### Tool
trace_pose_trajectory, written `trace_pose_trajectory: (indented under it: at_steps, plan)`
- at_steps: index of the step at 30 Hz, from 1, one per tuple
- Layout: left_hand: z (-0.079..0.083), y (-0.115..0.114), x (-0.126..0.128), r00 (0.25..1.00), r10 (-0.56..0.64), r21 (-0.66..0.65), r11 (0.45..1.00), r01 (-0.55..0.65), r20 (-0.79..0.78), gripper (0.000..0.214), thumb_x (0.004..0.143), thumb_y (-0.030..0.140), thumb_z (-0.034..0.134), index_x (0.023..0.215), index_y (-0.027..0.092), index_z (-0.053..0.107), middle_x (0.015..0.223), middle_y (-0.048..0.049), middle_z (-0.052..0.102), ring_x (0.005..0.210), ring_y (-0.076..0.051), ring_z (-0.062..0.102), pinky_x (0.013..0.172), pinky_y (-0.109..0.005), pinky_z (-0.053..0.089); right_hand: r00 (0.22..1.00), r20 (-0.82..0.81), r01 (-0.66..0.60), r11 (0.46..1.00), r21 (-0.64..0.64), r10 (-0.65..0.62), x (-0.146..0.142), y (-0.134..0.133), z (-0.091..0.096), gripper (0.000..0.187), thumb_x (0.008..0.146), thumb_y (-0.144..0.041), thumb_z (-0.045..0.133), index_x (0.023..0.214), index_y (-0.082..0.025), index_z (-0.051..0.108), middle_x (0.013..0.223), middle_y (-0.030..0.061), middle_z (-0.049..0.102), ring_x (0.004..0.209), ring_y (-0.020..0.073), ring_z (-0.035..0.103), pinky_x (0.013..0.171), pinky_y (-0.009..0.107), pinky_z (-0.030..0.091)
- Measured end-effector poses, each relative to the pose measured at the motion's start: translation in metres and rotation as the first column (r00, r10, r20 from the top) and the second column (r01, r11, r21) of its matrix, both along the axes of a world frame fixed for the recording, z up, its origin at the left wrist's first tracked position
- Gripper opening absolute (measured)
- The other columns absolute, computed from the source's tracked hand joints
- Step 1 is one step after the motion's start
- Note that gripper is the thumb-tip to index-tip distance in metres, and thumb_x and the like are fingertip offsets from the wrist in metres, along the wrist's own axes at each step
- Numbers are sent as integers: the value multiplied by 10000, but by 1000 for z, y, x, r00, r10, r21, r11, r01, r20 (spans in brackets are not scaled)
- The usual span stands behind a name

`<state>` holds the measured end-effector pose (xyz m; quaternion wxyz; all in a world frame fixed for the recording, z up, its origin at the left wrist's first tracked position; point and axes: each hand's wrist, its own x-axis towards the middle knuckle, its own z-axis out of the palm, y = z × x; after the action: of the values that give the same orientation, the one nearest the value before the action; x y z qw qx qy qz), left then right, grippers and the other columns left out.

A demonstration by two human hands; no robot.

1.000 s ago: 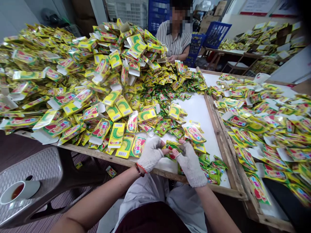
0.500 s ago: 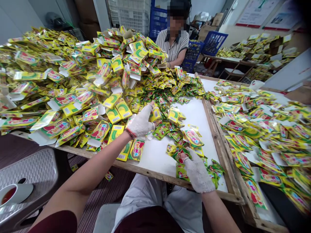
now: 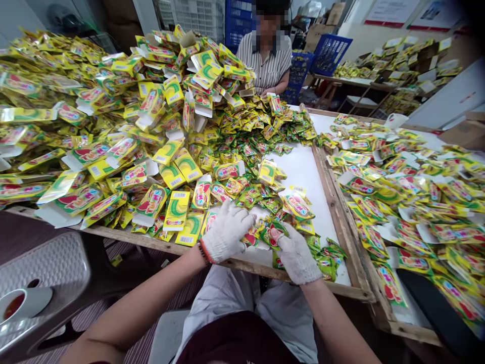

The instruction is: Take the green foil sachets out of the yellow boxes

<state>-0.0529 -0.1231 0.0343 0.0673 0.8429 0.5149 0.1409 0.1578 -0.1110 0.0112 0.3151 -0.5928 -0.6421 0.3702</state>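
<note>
My left hand (image 3: 227, 233), in a white knit glove, is at the table's front edge. Its fingers and thumb close around a red-and-green printed pack (image 3: 250, 237), mostly covered by the glove. Close to its right, my right hand (image 3: 299, 253), also gloved, pinches several small green-and-red sachets (image 3: 270, 232) between thumb and fingers. More green sachets (image 3: 328, 265) lie beside and under the right hand. Flat yellow boxes (image 3: 177, 210) with green bands lie left of my left hand. A printed box (image 3: 297, 206) rests just beyond my right hand.
A tall heap of yellow boxes (image 3: 125, 111) covers the table's left side. Wooden rails (image 3: 333, 202) divide off another spread of boxes (image 3: 409, 197). Across the table sits a person in a striped shirt (image 3: 265, 60). A cup (image 3: 28, 303) stands on a stool (image 3: 56, 263) at left.
My left hand has come back from the pile toward the table's front edge, closer to my right hand. My right hand, still holding sachets, has shifted slightly left and up.
</note>
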Motion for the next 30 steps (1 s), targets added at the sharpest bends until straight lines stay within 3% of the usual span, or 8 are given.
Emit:
trace_pose_trajectory:
  at_steps: [3, 5, 8, 12, 19, 24, 27, 30]
  plan:
    - [-3, 3, 8, 997, 48, -46, 998, -51, -54, 571, 640, 301, 725, 1155, 175, 511, 1114, -102, 563, 1052, -282, 502, 1000, -443, 350, 990, 87, 103, 993, 49, -107, 5, 1, -4, 537, 809, -510, 511, 1181, -135, 610, 1154, 151, 652, 1126, 300, 558, 974, 448, 431]
    - [-7, 4, 9, 995, 93, -42, 995, -95, -39, 569, 649, 313, 723, 1152, 172, 496, 1138, -105, 545, 1067, -283, 483, 944, -412, 393, 981, 162, 97, 992, 78, -109, 9, 2, -5, 551, 791, -520, 526, 1152, -115, 626, 1155, 169, 650, 1115, 308, 568, 976, 447, 429]
    - [-8, 1, 9, 996, 62, -42, 997, -65, -62, 569, 665, 322, 719, 1164, 183, 482, 1144, -106, 531, 1078, -289, 470, 928, -423, 390, 958, 272, -110, 991, 77, 86, 13, 4, 0, 446, 790, -475, 543, 1060, -145, 672, 1072, 142, 687, 1026, 287, 614, 925, 414, 461]
    - [-9, -6, 17, 993, -21, -72, 997, 13, -113, 583, 666, 309, 709, 1186, 204, 469, 1168, -104, 518, 1053, -290, 480, 903, -452, 382, 889, 335, -339, 940, 25, 312, 11, 12, 16, 260, 778, -366, 576, 935, -204, 707, 945, 73, 717, 899, 238, 638, 863, 358, 474]
    - [-12, -8, 28, 991, 114, -46, 992, -118, -69, 599, 653, 341, 737, 1169, 206, 464, 1127, -87, 529, 1027, -273, 481, 872, -422, 380, 977, 96, -180, 977, -113, 191, 13, 10, 22, 329, 809, -421, 534, 993, -177, 656, 750, 27, 689, 654, 185, 616, 618, 308, 496]
    - [-15, -10, 36, 989, 126, -48, 990, -130, -77, 643, 638, 383, 758, 1178, 206, 457, 1102, -86, 537, 953, -263, 507, 832, -417, 384, 957, 266, -143, 985, 95, 114, 7, 5, 15, 204, 772, -330, 564, 816, -193, 708, 869, 73, 723, 835, 228, 640, 800, 357, 490]
    - [-17, -10, 33, 986, 151, -44, 987, -154, -72, 627, 675, 374, 730, 1210, 220, 441, 1128, -88, 532, 1007, -273, 497, 853, -416, 382, 984, 111, -134, 990, -43, 138, 6, 2, 18, 304, 784, -355, 562, 995, -195, 711, 915, 59, 728, 764, 203, 650, 727, 332, 511]
    - [-18, -9, 27, 983, 162, -26, 986, -164, -81, 609, 688, 356, 713, 1215, 215, 444, 1136, -93, 529, 1042, -288, 481, 877, -428, 379, 982, -152, -148, 950, -274, 109, 9, -8, 21, 440, 787, -410, 577, 1156, -177, 638, 715, 23, 699, 548, 149, 589, 514, 263, 456]
